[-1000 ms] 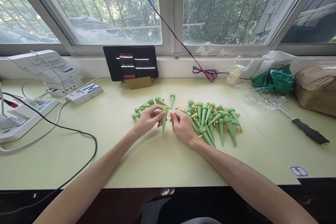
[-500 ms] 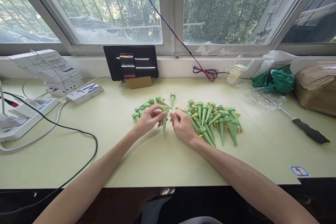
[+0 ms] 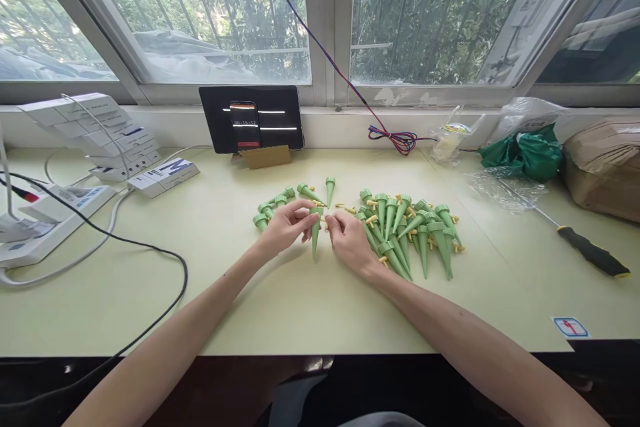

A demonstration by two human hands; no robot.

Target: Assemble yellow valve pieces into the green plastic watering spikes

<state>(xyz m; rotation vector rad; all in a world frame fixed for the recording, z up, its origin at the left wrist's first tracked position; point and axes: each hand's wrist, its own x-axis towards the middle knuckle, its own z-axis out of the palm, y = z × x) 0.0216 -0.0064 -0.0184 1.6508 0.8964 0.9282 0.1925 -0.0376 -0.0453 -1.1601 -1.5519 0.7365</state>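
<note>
A green watering spike (image 3: 315, 238) hangs point down, its ribbed cap pinched between the thumb and fingers of my left hand (image 3: 281, 227). Right beside it, my right hand (image 3: 349, 239) is closed, thumb against fingers, on a small yellow valve (image 3: 323, 219). Only a bit of that valve shows between the hands; whether it sits in the spike I cannot tell. To the right lies a pile of green spikes (image 3: 400, 227), many with yellow valves. Behind my left hand are several more spikes (image 3: 263, 220), and a single one (image 3: 330, 191) lies farther back.
A loose yellow valve (image 3: 345, 206) lies behind my right hand. A tablet (image 3: 280, 113) leans at the window with a phone timer before it. White boxes (image 3: 165, 177) and a power strip (image 3: 60, 227) stand left; a screwdriver (image 3: 593, 250) and a brown package (image 3: 605, 167) lie right.
Both hands keep nearly the same position and grip. The view has shifted very slightly, and nothing on the table has visibly moved.
</note>
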